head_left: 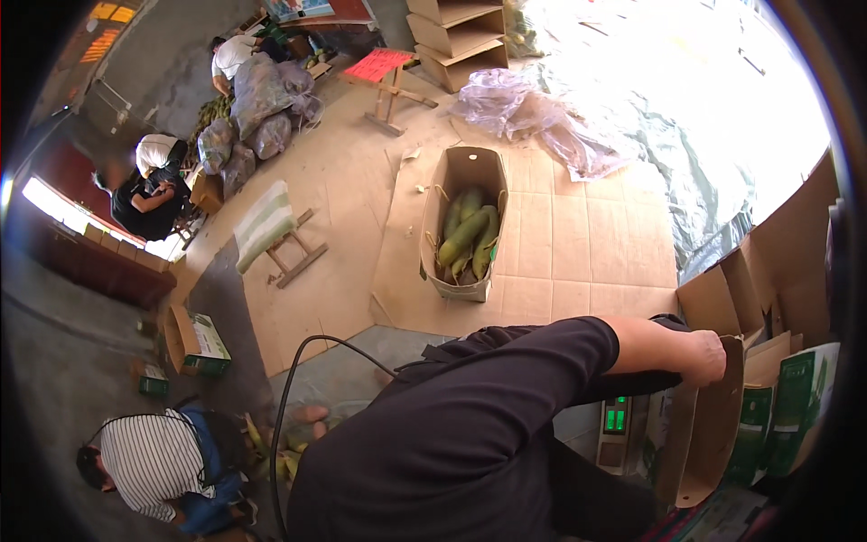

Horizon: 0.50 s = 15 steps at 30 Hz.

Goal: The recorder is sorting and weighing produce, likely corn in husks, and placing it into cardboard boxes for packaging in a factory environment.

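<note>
At the right, the left hand [703, 358] curls its fingers over the upper rim of an open cardboard box [716, 434], close by a scale [613, 452] with a lit green display; whether they touch cannot be told. Green-and-white cartons [800, 406] stand beyond it. The right hand is hidden, its grip unclear. Near the middle, a tall carton [474, 165] holding green gourds [465, 237] stands on flattened cardboard [587, 239].

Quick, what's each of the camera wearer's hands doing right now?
Left hand: closed on the edge of an open cardboard box.
Right hand: out of sight, so it cannot be told.
</note>
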Motion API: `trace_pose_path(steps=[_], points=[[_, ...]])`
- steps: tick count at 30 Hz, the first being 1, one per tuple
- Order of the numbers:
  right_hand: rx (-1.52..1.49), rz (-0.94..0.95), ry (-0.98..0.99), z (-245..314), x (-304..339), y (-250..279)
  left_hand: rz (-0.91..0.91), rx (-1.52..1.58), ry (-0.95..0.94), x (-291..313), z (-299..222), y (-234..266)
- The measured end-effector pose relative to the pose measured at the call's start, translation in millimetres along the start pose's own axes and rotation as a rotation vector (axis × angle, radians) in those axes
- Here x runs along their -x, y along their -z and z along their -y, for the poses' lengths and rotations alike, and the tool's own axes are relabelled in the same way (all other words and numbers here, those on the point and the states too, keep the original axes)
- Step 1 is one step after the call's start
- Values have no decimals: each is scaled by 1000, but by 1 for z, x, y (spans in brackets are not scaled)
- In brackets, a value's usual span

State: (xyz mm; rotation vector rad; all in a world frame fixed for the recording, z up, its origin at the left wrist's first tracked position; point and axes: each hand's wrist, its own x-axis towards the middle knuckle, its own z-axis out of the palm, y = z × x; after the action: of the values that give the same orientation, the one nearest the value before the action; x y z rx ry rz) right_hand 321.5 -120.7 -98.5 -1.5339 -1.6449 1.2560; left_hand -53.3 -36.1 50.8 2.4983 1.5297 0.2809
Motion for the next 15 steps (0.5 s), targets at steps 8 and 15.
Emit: trace_pose_path(steps=[8,15], points=[[-112,57,-124,-8,24,-69,23,-83,-36,-4,-10,3],[-204,129,-231,-6,34,-152,29,-95,-66,-15,-16,-12]])
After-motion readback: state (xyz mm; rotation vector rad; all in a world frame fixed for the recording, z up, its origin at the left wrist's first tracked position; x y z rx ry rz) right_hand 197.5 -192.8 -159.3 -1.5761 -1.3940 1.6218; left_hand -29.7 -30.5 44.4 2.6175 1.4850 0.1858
